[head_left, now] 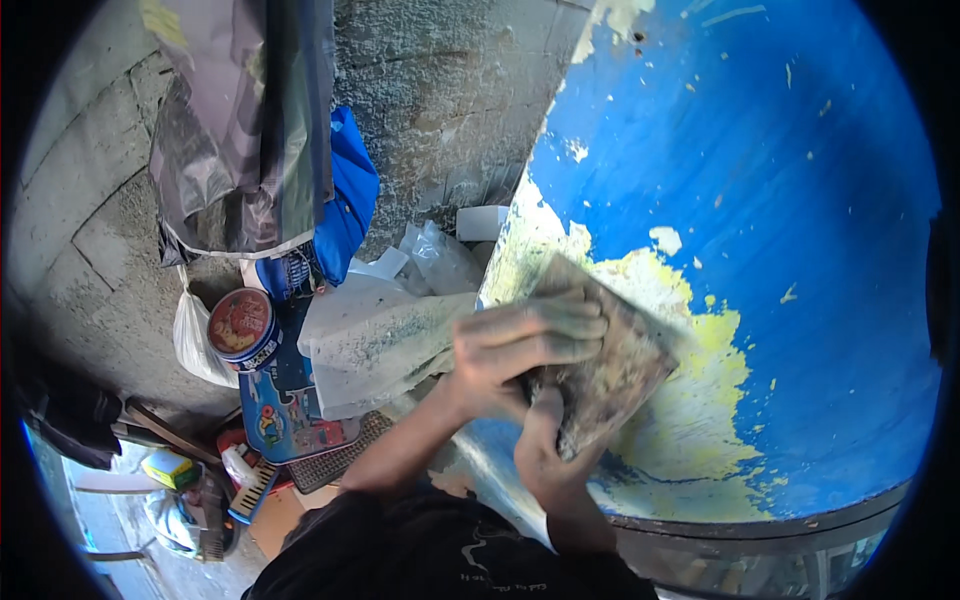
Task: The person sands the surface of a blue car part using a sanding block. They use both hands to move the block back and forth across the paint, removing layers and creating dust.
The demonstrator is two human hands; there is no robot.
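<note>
A square, dusty brown flat piece, slightly blurred, lies over a curved blue surface with flaking paint and exposed white and yellow patches. My left hand grips the piece from the left, fingers bent across its upper face. My right hand holds its lower edge, thumb pressed along the near corner. The part of the surface beneath the piece is hidden.
A rough block wall stands behind. To the left are hanging sheeting, a blue bag, a white plastic bag, a round tub, dusty sheets, a toy keyboard and assorted clutter.
</note>
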